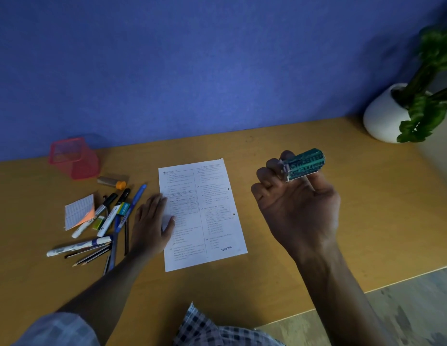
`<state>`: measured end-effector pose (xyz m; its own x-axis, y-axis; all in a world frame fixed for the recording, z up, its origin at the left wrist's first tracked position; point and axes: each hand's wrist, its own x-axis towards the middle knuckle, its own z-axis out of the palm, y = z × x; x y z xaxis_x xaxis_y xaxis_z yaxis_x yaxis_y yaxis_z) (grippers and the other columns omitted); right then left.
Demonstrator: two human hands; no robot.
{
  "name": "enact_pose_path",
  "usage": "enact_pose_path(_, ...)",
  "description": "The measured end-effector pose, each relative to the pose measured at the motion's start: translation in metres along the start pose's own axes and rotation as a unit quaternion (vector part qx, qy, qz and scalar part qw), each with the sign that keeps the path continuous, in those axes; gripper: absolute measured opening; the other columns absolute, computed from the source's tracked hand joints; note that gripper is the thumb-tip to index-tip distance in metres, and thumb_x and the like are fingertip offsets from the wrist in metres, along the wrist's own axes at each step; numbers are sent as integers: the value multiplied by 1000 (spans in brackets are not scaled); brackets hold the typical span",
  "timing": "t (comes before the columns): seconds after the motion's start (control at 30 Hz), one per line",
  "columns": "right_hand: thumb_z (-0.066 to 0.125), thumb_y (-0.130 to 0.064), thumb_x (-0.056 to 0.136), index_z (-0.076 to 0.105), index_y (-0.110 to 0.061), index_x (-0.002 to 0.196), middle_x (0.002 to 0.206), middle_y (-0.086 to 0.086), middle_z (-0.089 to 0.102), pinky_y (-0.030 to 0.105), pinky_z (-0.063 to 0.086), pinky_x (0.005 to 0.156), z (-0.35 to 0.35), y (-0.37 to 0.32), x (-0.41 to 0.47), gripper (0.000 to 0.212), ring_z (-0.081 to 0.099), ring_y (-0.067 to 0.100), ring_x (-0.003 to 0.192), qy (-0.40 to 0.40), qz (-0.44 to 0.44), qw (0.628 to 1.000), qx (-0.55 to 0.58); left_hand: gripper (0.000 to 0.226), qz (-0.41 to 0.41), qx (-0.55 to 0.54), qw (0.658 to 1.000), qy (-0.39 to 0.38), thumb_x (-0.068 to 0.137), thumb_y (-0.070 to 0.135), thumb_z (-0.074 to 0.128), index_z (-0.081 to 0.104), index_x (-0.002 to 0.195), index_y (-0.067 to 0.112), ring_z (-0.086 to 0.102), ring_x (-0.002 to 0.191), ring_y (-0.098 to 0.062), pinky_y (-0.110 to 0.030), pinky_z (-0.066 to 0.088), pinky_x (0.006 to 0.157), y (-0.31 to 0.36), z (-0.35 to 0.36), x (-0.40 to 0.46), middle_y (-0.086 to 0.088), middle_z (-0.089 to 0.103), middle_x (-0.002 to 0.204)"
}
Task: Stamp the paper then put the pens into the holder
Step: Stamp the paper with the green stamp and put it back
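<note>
Right hand [296, 211] clamps the stamp [304, 164] raised right of the paper [212, 221], left hand [152, 221] flat on it.

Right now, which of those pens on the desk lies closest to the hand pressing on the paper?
The blue pen, slanting along the right edge of the pile. It runs just beside the left hand that holds the paper; the white markers lie further left.

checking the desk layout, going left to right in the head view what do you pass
pink holder → pile of pens → left hand → paper → right hand holding the stamp → potted plant
</note>
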<state>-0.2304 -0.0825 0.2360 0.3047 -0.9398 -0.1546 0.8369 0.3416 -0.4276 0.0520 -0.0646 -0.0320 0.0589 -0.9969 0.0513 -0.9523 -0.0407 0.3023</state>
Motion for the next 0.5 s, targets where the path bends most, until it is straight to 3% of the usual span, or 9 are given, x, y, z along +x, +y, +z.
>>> enact_pose_path(0.3, 36, -28, 92, 50, -16, 90, 80, 1, 56, 25, 35, 61, -8, -2, 13, 18, 55, 13, 67, 5, -1, 1000, -28, 68, -5, -1, 1000, -3, 94, 54, 30, 35, 146, 11, 24, 146, -23, -43, 23, 116, 0, 0, 0, -8, 32, 156)
enact_pose_path(0.37, 41, -31, 89, 54, -17, 85, 80, 2, 50, 27, 34, 61, -14, -3, 18, 20, 51, 14, 68, 33, -22, 998, -49, 68, -5, -3, 1000, -1, 94, 53, 32, 35, 146, 11, 25, 146, -23, -43, 22, 116, 0, -1, 0, -8, 32, 156)
enact_pose_path(0.5, 33, -27, 93, 60, -17, 76, 71, 1, 42, 29, 30, 61, -27, -5, 31, 33, 39, 14, 66, 110, -90, 982, -122, 67, -7, -4, 1000, 0, 93, 52, 33, 35, 146, 11, 24, 146, -21, -42, 22, 116, 1, -1, 1, -7, 32, 156)
